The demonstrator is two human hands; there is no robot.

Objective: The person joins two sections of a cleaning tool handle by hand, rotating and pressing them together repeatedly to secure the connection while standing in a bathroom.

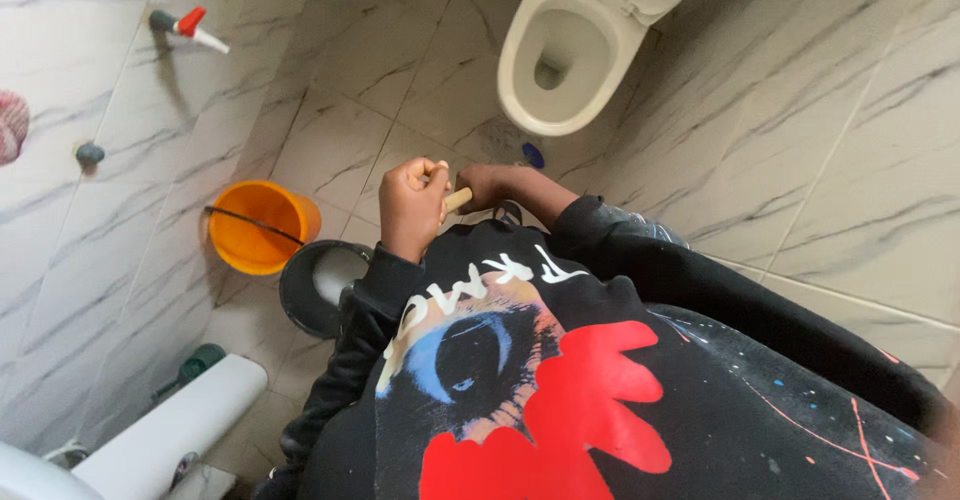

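Gripping a pale wooden stick handle (457,200) at chest height, the left hand (412,207) is fisted around it and the right hand (487,185) closes beside. The handle looks stiff, light, best held mid-shaft; a white ceramic toilet (560,55) stands ahead on the marble-tiled floor (390,70)

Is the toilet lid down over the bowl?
No: the toilet stands open, its bowl showing, beyond both hands gripping a wooden handle.

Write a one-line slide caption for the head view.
Both hands, left hand and right hand, grip a wooden handle above a tiled floor near a toilet.
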